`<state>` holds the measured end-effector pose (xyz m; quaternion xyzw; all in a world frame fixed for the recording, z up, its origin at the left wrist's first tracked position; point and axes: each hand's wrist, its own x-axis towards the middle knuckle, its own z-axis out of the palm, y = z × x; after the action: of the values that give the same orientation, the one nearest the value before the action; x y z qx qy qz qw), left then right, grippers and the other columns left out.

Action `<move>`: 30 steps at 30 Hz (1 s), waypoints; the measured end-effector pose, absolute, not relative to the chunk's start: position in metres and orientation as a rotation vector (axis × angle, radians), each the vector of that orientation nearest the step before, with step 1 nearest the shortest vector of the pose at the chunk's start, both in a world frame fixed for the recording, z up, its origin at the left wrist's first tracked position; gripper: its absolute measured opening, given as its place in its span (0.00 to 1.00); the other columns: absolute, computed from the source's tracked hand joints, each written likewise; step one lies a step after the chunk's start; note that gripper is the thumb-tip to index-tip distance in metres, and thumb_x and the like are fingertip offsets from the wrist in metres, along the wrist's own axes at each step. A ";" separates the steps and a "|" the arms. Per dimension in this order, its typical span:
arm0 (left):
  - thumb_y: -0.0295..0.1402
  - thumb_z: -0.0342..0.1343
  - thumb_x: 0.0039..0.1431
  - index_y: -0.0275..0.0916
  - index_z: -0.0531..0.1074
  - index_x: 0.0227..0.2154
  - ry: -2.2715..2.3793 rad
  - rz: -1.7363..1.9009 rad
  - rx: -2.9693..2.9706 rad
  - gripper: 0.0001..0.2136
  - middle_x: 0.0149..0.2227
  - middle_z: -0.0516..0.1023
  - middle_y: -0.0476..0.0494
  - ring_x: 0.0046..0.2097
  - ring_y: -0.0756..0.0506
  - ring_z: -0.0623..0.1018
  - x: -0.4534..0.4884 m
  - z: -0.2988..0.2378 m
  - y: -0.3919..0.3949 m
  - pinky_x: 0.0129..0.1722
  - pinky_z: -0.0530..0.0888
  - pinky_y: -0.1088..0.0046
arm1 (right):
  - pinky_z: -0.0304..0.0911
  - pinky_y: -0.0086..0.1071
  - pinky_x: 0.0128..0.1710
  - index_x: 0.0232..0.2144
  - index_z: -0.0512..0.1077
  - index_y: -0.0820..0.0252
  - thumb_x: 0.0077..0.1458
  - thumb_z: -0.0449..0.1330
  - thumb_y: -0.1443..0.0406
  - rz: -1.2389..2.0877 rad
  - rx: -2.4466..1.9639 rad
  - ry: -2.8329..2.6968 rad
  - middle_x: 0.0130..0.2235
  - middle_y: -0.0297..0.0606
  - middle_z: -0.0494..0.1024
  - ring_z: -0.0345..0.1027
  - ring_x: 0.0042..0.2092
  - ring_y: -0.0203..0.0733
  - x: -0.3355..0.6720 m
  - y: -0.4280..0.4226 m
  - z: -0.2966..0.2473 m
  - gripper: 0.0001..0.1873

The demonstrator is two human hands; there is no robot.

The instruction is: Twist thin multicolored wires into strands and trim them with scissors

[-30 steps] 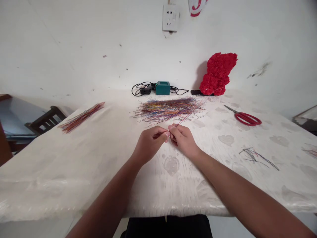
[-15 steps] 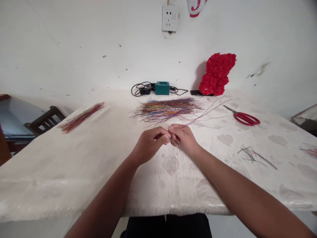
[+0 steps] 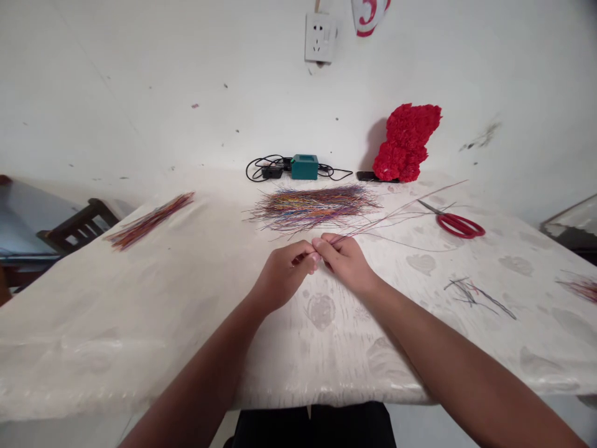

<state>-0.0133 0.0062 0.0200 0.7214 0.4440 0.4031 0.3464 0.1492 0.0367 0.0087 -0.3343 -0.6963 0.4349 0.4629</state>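
L hand (image 3: 282, 275) and R hand (image 3: 345, 263) meet at the fingertips just in front of the main wire pile (image 3: 313, 208), both low over the desk (image 3: 140, 323). R grip: narrow, thumb and fingers pinching a few thin wire strands (image 3: 396, 216), which run up and right across the desk twd the scissors, long ends loose, one curving low. L grip: narrow too, fingers curled, tips touching R hand at the pinch pt. Can't tell if L holds the strands as well; fingers hide that spot.

Main wire pile: loose multicolour heap, lying flat, strands roughly side to side, ctr of desk, just past the hands, not touching them. Sep. red/orange wire bundle (image 3: 149, 221) lies diagonally near the L desk edge, well apart from the pile. Small grey/black wire scraps (image 3: 476, 295) on R side; another multicolour bit (image 3: 581, 290) at R edge of view.

Red-handled scissors (image 3: 457, 225) lie R of the pile. Far edge by wall: teal box (image 3: 305, 167) w/ black cables (image 3: 261, 168), dark flat device (image 3: 368, 176), red crumpled-paper figure (image 3: 405, 143). Wall socket (image 3: 320, 37) above. Dark wood chair (image 3: 79, 224) past L desk edge.
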 end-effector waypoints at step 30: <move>0.34 0.61 0.60 0.36 0.79 0.31 0.805 1.012 1.585 0.07 0.29 0.79 0.46 0.32 0.51 0.76 -0.027 0.025 0.008 0.35 0.75 0.76 | 0.56 0.29 0.23 0.16 0.59 0.61 0.64 0.58 0.56 1.553 -0.457 -1.518 0.18 0.27 0.60 0.60 0.19 0.30 0.155 0.038 0.014 0.27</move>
<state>-0.0266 0.0084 0.0253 0.6613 0.3358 0.4224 0.5211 0.1548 0.0381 0.0144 -0.1845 -0.6125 0.6268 0.4449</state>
